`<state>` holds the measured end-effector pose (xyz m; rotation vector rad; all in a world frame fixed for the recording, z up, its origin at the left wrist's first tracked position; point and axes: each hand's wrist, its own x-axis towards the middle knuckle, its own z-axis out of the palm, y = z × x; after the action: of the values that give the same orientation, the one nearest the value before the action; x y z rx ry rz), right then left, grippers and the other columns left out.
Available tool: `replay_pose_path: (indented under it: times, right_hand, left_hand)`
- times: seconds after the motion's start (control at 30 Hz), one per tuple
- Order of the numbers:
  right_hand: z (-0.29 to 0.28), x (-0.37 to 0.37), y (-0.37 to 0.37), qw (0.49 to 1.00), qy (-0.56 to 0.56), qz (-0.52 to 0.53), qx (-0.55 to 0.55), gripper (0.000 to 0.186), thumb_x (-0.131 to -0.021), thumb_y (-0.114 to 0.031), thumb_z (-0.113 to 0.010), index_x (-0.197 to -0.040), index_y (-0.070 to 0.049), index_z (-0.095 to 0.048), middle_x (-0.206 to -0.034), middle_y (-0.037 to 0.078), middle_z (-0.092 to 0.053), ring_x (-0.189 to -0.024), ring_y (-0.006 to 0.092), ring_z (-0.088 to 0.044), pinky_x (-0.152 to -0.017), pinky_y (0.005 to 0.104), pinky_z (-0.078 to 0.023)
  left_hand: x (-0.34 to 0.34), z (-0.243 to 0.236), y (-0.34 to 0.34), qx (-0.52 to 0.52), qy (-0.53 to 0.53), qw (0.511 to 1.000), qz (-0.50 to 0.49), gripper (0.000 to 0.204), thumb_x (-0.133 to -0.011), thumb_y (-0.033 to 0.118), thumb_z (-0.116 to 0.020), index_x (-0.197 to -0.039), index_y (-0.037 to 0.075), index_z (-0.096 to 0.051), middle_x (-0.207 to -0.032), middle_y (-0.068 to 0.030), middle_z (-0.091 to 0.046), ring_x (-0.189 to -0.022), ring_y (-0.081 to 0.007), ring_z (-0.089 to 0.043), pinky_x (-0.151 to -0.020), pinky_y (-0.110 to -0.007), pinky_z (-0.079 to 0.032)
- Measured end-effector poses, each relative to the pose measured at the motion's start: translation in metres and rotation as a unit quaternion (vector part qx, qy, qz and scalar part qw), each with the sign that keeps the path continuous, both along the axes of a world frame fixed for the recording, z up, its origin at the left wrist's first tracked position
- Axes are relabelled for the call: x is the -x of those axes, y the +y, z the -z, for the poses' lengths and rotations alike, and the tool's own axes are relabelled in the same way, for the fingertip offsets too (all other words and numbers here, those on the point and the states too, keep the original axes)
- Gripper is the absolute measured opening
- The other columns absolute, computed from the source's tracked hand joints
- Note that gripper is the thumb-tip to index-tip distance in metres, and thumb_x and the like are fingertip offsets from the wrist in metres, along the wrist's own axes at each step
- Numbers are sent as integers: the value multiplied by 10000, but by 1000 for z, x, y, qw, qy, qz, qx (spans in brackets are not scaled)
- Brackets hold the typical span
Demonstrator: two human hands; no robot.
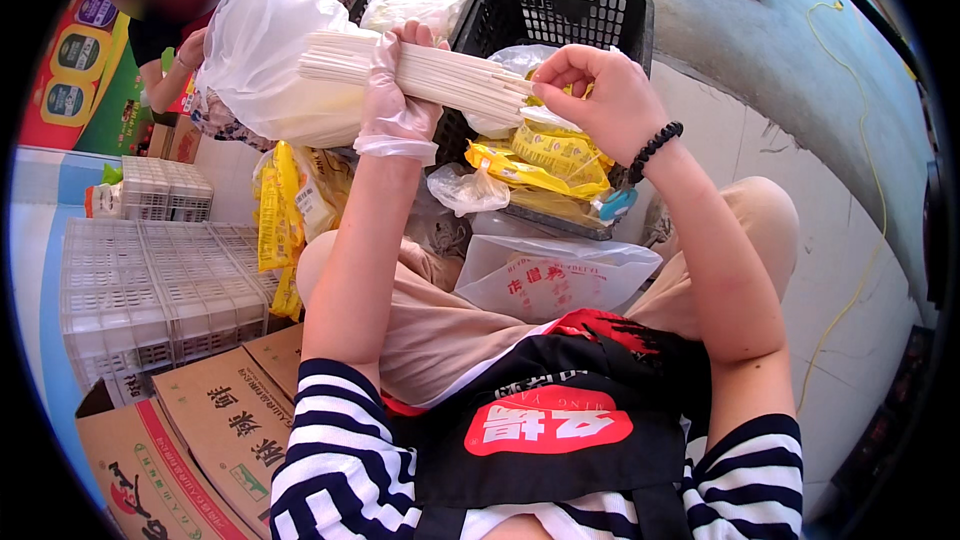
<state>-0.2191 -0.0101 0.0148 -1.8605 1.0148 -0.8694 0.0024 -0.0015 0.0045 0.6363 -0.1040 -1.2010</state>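
Observation:
In my left hand (397,90), which wears a thin clear glove, is a thick bundle of long pale sticks, like wooden skewers (455,77). They lie nearly level, their right ends tilted slightly down. My right hand (595,90), with a dark beaded band at the wrist, pinches thumb and forefinger together at those right ends. Its fingertips touch the sticks; how many they grip cannot be made out. Below the bundle, yellow printed packets (545,162) lie in a dark tray. Between my knees rests a white plastic bag (555,275) with red print.
Black plastic crates (560,10) stand ahead. A large white bag (270,40) is at the far left, near another person (165,0). White mesh crates (160,290) and cardboard boxes (215,420) flank my left side. A yellow cord (862,140) runs along the floor at right.

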Motion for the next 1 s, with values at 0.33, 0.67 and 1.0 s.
replay_pose_path:
  times: [0.33,0.67,1.0]
  right_hand:
    - [10,0,-7,977,-84,-78,-180,214,-818,-118,-646,-987,12,-655,-863,26,-653,-763,40,-579,-685,179,-474]
    - [8,-6,-1,998,-21,4,-62,189,-801,-142,-647,-892,22,-677,-752,26,-656,-663,32,-555,-625,186,-462]
    - [24,-10,-10,951,-209,17,-229,194,-807,-154,-608,-924,-25,-692,-825,18,-674,-763,69,-596,-736,213,-467]
  left_hand:
    - [3,1,2,32,-41,999,0,139,-903,171,-551,-1001,73,-541,-1008,-43,-618,-951,-169,-607,-911,-411,-487]
    - [11,-2,6,53,-89,995,-8,148,-916,192,-533,-1002,72,-529,-991,-38,-604,-957,-160,-593,-911,-395,-485]
    - [14,-2,2,75,-84,993,-30,147,-915,204,-537,-999,84,-521,-980,-24,-601,-941,-149,-587,-935,-397,-461]
